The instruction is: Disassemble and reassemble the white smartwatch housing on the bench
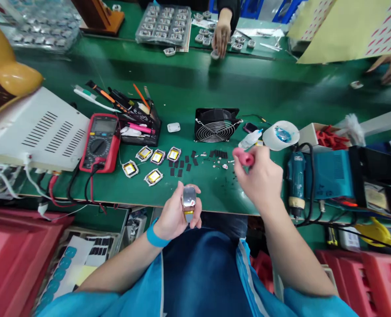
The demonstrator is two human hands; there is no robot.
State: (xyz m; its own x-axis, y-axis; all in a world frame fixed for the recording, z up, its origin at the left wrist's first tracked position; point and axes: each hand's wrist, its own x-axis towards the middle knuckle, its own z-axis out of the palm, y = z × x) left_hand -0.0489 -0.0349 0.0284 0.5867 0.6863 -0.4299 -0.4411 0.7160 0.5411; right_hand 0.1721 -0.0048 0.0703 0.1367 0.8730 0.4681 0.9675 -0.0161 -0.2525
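Centrally, your left hand holds a small silver device just off the near edge of the green bench, fingers and thumb clamped round its sides; the device stands roughly upright, its long axis running toward and away from you, with a yellow strip showing at its lower end. Your right hand is raised over the bench edge, to the right of and slightly beyond the device, and is closed round a pink-handled tool whose handle points left; the working tip is hidden, so you cannot tell which way it faces. The device therefore lies down and to the left of the right hand, near but not touching, and the left hand is the one on it. On the bench beyond, five silver-framed yellow cells lie loose beside rows of small black pads. A red multimeter sits to the left against a white vented box; a small fan stands behind the pads, with a roll of tape to its right. Across the bench, another person's hand rests among trays of parts, well apart from your own.
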